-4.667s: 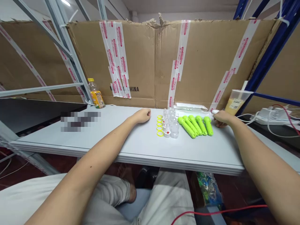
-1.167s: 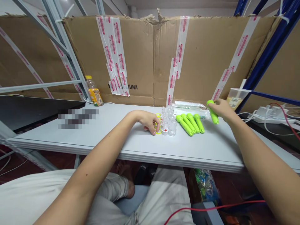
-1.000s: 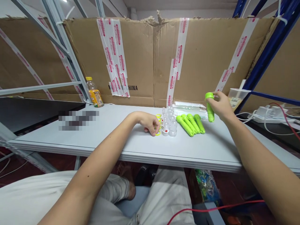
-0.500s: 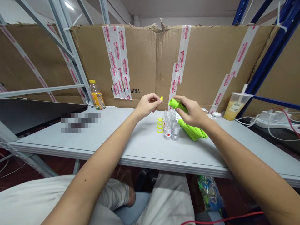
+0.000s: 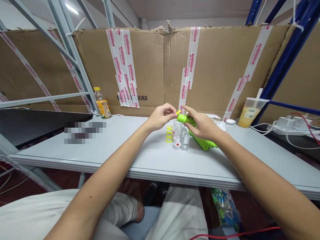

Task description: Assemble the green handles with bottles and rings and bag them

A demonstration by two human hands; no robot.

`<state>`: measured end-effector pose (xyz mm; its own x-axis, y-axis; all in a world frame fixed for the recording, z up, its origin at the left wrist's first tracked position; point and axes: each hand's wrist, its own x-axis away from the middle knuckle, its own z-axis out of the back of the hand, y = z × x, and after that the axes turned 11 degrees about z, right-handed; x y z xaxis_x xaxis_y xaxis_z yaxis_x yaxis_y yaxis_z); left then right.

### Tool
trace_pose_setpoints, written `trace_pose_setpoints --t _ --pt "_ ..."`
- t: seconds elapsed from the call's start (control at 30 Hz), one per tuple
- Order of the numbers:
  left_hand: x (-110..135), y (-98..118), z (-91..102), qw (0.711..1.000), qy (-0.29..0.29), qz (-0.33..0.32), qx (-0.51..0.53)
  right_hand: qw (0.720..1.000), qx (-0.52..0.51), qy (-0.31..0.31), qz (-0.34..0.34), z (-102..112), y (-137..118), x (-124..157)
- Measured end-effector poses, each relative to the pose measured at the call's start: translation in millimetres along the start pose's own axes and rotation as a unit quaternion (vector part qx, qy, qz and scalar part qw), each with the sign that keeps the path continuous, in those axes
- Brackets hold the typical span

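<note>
Between the fingertips of my left hand point(image 5: 163, 116) is a small yellow ring point(image 5: 178, 112), held at the threaded end of a lime-green tube point(image 5: 184, 119). My right hand point(image 5: 201, 124) is wrapped round that tube, its open end turned left. Whether ring and tube touch, I cannot tell. Below on the table stand clear plastic bottles point(image 5: 185, 141) and clear pieces with white bases and red dots point(image 5: 177, 144). Left of them lies a row of yellow rings point(image 5: 169, 136). More lime-green tubes point(image 5: 204, 144) lie under my right hand, partly hidden by it.
A juice bottle point(image 5: 103, 107) stands at the back left by the metal frame. At the back right are a drink cup point(image 5: 252, 113), a white oval object point(image 5: 230, 121) and a power strip point(image 5: 291, 125). Taped cardboard point(image 5: 150, 63) walls off the table's far side.
My left hand has moved right with the yellow ring, up to the end of the green tube. The tube has come slightly lower and left in my right hand.
</note>
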<state>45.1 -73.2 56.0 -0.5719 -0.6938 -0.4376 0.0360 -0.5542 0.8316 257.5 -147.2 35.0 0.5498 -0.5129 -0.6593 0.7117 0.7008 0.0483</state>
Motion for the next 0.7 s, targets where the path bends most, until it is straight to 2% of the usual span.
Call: trace_pose_setpoints --t 0.2,0.5,0.7 --pt "2.3 3.9 -1.8 1.000 -0.026 0.015 -0.003 1.000 -0.023 -0.005 0.007 -1.0 -2.8 1.0" --pt "4.1 4.7 -2.7 1.000 -0.018 0.009 -0.021 0.999 -0.019 0.000 0.045 -2.1 -0.6 0.7" --pt "0.3 -2.3 -0.3 0.999 0.023 -0.015 -0.033 1.000 -0.003 -0.007 0.012 -3.9 -1.4 0.5"
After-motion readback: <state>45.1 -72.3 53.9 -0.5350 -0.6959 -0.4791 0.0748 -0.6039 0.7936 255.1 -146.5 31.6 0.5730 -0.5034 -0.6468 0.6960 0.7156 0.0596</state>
